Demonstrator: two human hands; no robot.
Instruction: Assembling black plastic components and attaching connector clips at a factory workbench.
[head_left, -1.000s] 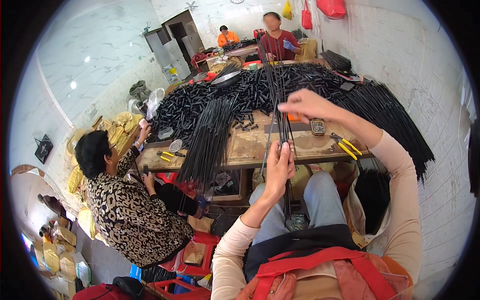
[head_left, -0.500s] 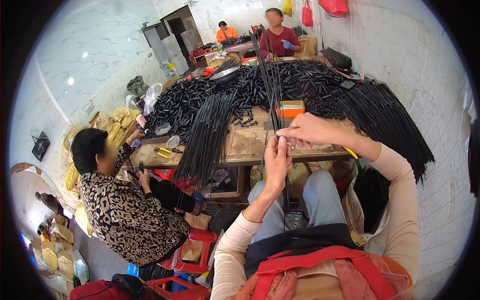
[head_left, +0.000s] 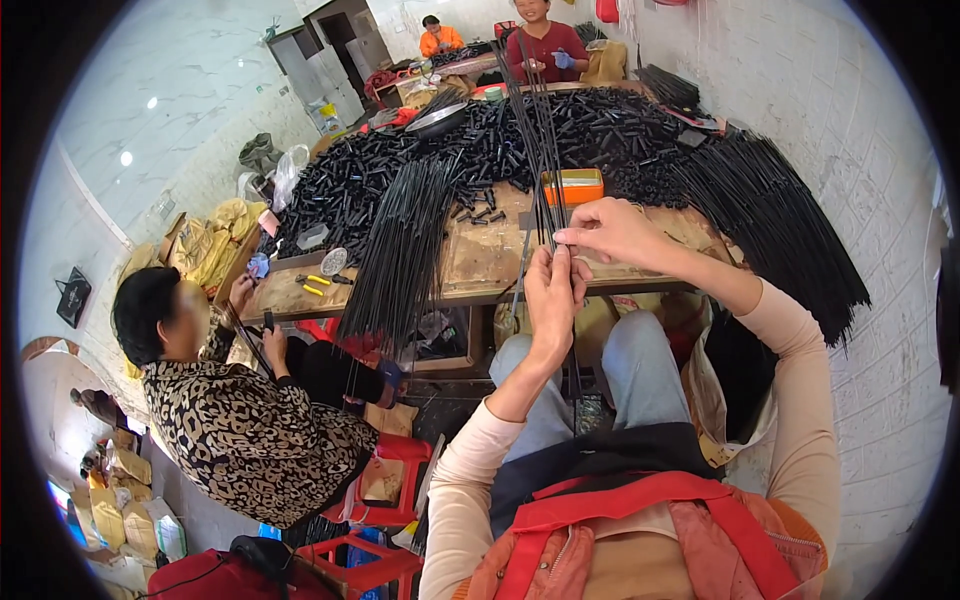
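A small bundle of long, thin black rods (head_left: 541, 150) stands nearly upright before me, reaching from above the table down between my knees. My left hand (head_left: 549, 300) is closed around it, thumb up. At the left thumb, the fingertips of my right hand (head_left: 603, 232) are pinched together on the rods; what exactly lies between them is partly hidden. Behind the bundle sits an orange box (head_left: 588, 193) with pale contents. A thick sheaf of similar rods (head_left: 395, 260) overhangs the table edge to the left, and another large sheaf (head_left: 785, 220) lies at the right.
Short black tubular parts (head_left: 340, 200) are heaped across the wooden table (head_left: 480, 255). Yellow-handled pliers (head_left: 313, 284) lie near its front left edge. A co-worker in a patterned top (head_left: 240, 430) sits at my left, holding black pieces; a red stool (head_left: 400, 470) is nearby. Two more people work beyond.
My view has tilted, so the scene sits higher. Both my hands keep nearly the same hold on the rods. The co-worker at left has drawn a hand back from the table.
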